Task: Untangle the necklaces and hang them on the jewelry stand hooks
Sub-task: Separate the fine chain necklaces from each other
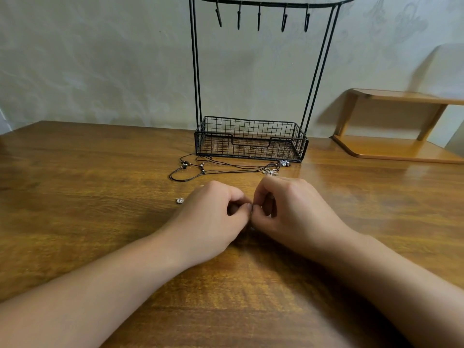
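Nearest, the left hand and right hand meet fingertip to fingertip on the counter, each grip curled and pinching something tiny; what exactly is hidden, likely a clasp or knot. Beyond, the tangled cord necklaces lie just before the jewelry stand, its hooks bare, ready for hanging.

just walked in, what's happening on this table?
A person's left hand and right hand meet fingertip to fingertip, apparently pinching something too small to make out. The tangled black cord necklaces lie on the table before the jewelry stand. All five hooks hang bare.
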